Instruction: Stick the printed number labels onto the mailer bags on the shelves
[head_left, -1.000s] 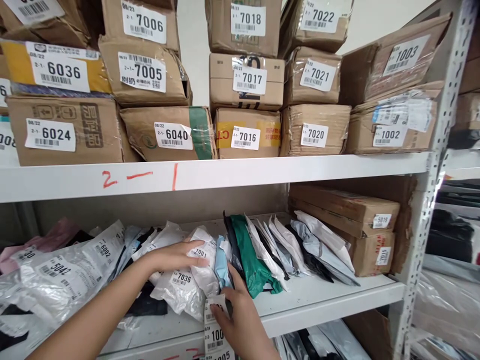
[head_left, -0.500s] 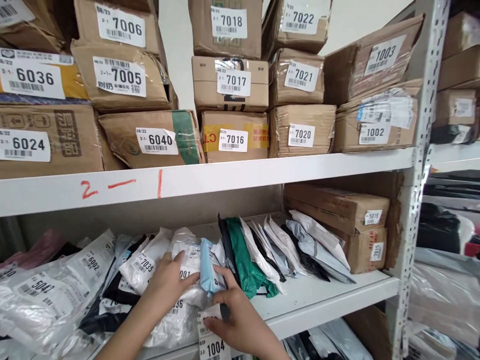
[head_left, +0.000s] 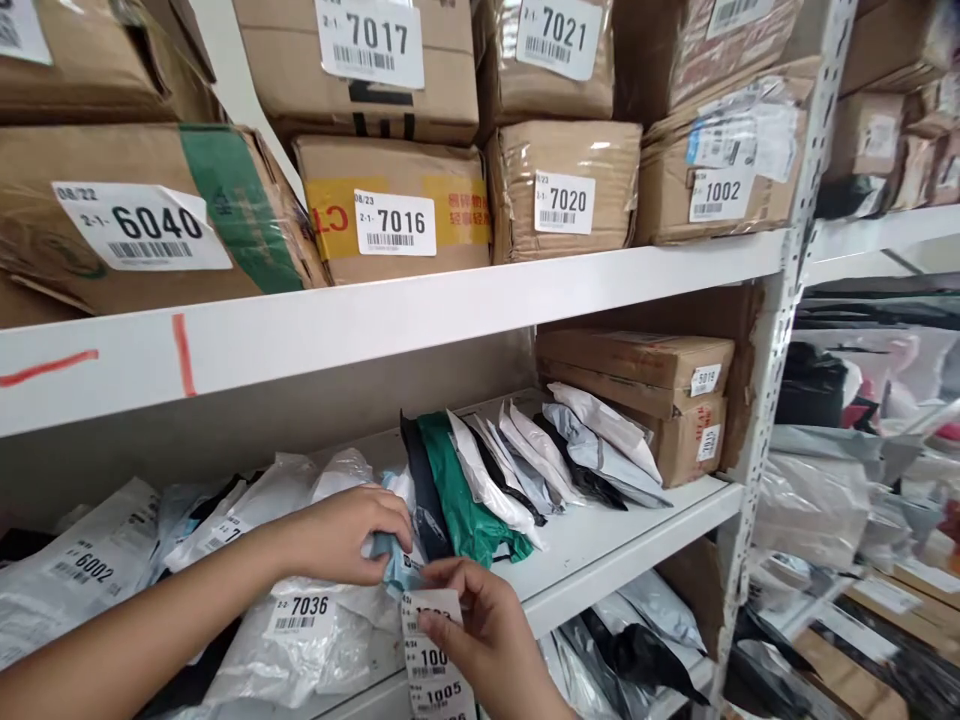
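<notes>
My left hand [head_left: 346, 533] is closed on a light blue mailer bag [head_left: 391, 560] standing among the soft parcels on the lower shelf [head_left: 607, 545]. My right hand [head_left: 486, 630] pinches a strip of white number labels [head_left: 429, 655], its top label against that blue bag. A white bag marked 7036 [head_left: 307, 625] lies just below my left hand. To the right of the blue bag stand a black bag [head_left: 424, 495] and a green bag [head_left: 461, 500].
Several white and grey mailers [head_left: 540, 450] lean further right, against stacked cardboard boxes [head_left: 645, 390]. Numbered cartons such as 7016 [head_left: 394, 205] and 6040 [head_left: 150, 215] fill the upper shelf. A perforated steel upright [head_left: 776, 330] bounds the rack; more bags lie beyond it and below.
The view has swung right and closer. My left hand has closed round the blue bag, and my right hand has brought the label strip up to it.
</notes>
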